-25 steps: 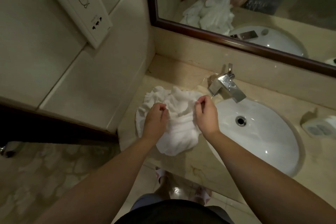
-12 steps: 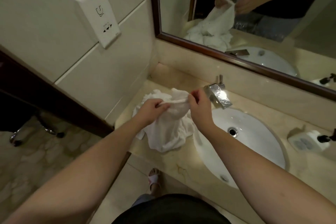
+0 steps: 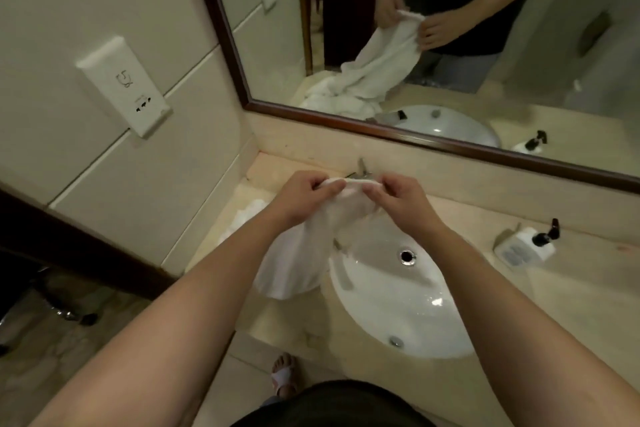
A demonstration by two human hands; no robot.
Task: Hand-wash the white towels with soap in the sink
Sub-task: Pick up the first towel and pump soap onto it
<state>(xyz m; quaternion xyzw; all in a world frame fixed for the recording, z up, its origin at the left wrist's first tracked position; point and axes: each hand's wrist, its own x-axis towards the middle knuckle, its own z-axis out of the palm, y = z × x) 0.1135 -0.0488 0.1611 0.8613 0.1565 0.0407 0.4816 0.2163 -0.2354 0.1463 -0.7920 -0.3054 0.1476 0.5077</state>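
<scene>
White glazed ceramic fills the near right of the counter: the oval white sink basin (image 3: 398,302) shows its metal drain and no standing water or suds that I can make out, so the washing itself does not appear to have begun. Just left of the basin, the white terry towel (image 3: 294,256) hangs down over the beige marble countertop (image 3: 277,326), its lower folds draped at the basin's left rim. A little farther, both hands hold its top edge up: the left hand (image 3: 301,198) has fingers curled round the bunched hem, and the right hand (image 3: 398,201) pinches the same hem just beside it, the cloth stretched between them. Left of the held towel, more crumpled white towel (image 3: 242,218) lies on the counter by the wall. On the far right of the counter stands a white soap dispenser with a black pump (image 3: 526,246), untouched and well apart from the hands. Behind the hands, the chrome faucet (image 3: 362,173) is mostly hidden; no stream is visible. By my judgement the task is at its start: one towel picked out, with wetting, soaping, rubbing and rinsing all left, for every towel.
</scene>
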